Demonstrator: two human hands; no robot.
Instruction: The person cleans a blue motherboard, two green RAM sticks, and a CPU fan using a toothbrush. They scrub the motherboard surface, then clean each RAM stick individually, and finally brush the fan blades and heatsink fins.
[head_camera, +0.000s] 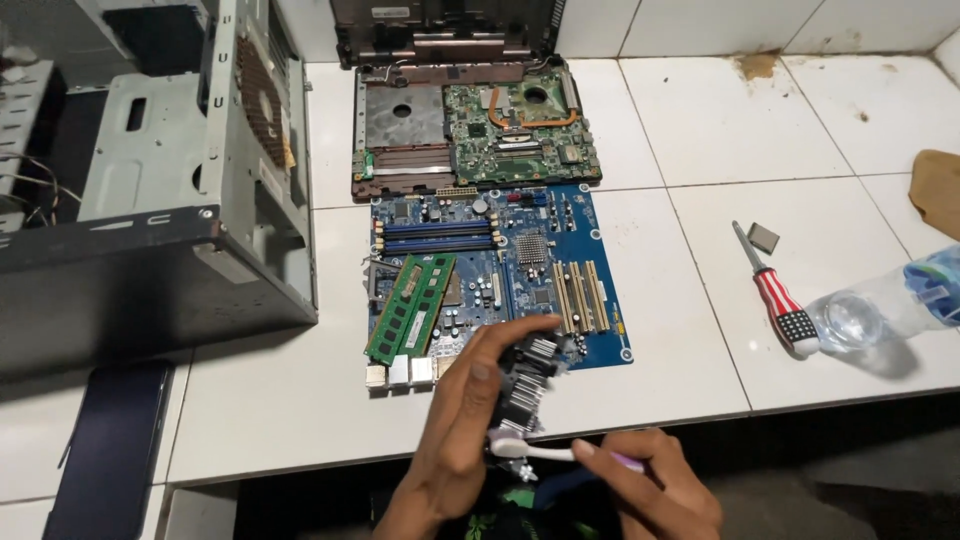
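Note:
My left hand (455, 425) grips a finned metal heatsink with a black fan frame (528, 375), held above the front edge of the white tiled counter. My right hand (650, 485) holds a white and purple toothbrush (545, 453), its bristle end against the underside of the heatsink. Just behind the hands lies a blue desktop motherboard (500, 270) with a green memory stick (410, 305) lying loose across it. An opened laptop base with a green circuit board (470, 125) sits behind the motherboard.
An open grey computer case (160, 200) stands at the left. A dark phone (110, 450) lies at the front left. At the right lie a striped-handle screwdriver (775, 290), a small grey square chip (763, 237), a clear plastic bottle (890, 308) and a brown cloth (940, 190).

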